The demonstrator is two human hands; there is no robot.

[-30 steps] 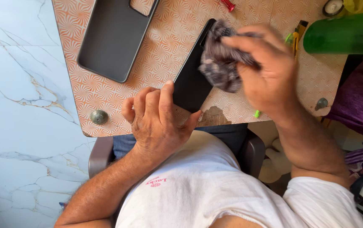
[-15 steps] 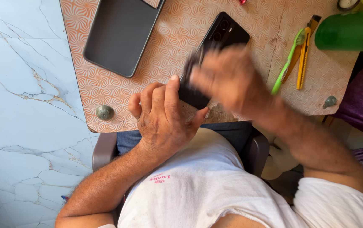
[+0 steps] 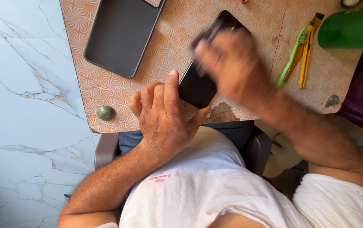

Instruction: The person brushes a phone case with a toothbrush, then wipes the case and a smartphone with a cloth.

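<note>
Phone: black phone (image 3: 198, 86) is lying slantwise on the patterned table (image 3: 168, 46), its near end just at the table's near edge, its far end pointing far-right.
Left hand: left hand (image 3: 164, 114) is pinning the phone's near-left corner, fingers bent over its edge, thumb out along the table's near edge.
Right hand: right hand (image 3: 232, 67) is blurring over the middle of the phone, fingers curled; something dark is showing at the fingertips, cannot tell what, or whether it is being gripped.
Handling: judging by looks, the phone is stiff, thin, smooth and slippery, with breakable glass; best held by the long side edges, not the flat face.
Edges: the near table edge is running right under the phone's near end, chipped there, so it could slip off toward the lap.
Room: bare table is lying between the phone and the dark case (image 3: 122, 36) at far left; at right the green brush (image 3: 292, 57) and yellow cutter (image 3: 307, 48) are lying near, with a green bottle (image 3: 350, 29) beyond, so the right side is crowded.
</note>
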